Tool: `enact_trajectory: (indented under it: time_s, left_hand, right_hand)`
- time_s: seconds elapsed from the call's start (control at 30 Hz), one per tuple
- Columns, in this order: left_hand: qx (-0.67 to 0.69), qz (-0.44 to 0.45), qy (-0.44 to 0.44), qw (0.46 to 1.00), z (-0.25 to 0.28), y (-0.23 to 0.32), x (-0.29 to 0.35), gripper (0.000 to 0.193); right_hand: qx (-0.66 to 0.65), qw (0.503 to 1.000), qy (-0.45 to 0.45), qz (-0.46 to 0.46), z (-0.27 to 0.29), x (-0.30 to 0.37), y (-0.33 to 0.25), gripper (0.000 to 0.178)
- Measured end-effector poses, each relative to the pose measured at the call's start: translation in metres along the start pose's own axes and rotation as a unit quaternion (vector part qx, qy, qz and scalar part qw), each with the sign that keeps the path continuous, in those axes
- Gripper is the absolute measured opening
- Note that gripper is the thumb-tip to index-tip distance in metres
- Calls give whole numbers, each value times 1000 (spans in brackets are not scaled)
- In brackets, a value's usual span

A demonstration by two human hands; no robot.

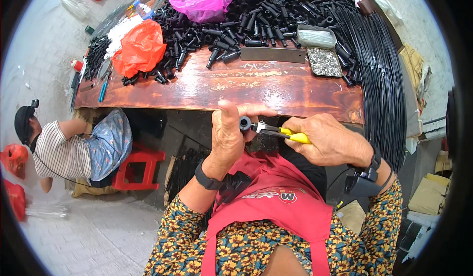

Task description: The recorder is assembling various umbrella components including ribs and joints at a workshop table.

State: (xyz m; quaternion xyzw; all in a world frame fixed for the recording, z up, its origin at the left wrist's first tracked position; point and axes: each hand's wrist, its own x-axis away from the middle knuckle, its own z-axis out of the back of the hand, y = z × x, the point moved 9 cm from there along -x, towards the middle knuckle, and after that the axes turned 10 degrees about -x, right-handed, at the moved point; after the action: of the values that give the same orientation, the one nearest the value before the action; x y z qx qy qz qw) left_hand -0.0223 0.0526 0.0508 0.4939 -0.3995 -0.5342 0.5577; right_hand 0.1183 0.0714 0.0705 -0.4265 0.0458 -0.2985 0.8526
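Observation:
In front of my apron, my left hand (225, 135) is closed around a black tubular part (245, 123), its round open end showing beside the fingers. My right hand (327, 140) grips pliers with yellow handles (298, 136). Their metal jaws point left and meet a small white piece (258, 127) next to the tube. I cannot tell whether that piece sits in the tube or only touches it. Both hands are just off the near edge of the brown wooden table (212, 91).
Black tubular parts (266, 17) lie heaped across the table under a pink bag (202, 0) and an orange bag (142, 47). A metal bar (273, 55) and a tray of tiny pieces (324, 62) lie nearer. Long black rods (377, 84) hang at right. A co-worker (64, 148) sits left.

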Motion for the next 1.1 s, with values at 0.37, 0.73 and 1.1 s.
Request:
enact_trajectory:
  time_s: [0.37, 0.73, 1.1]
  left_hand:
    - [104, 20, 81, 991, 13, -3, 1, 89]
    - [119, 27, 97, 988, 13, -7, 5, 85]
    - [133, 23, 91, 987, 11, -18, 3, 85]
  right_hand:
    - [150, 957, 238, 72, 1, -1, -18, 55]
    - [238, 932, 264, 68, 3, 5, -26, 31]
    - [107, 961, 246, 67, -1, -5, 4, 25]
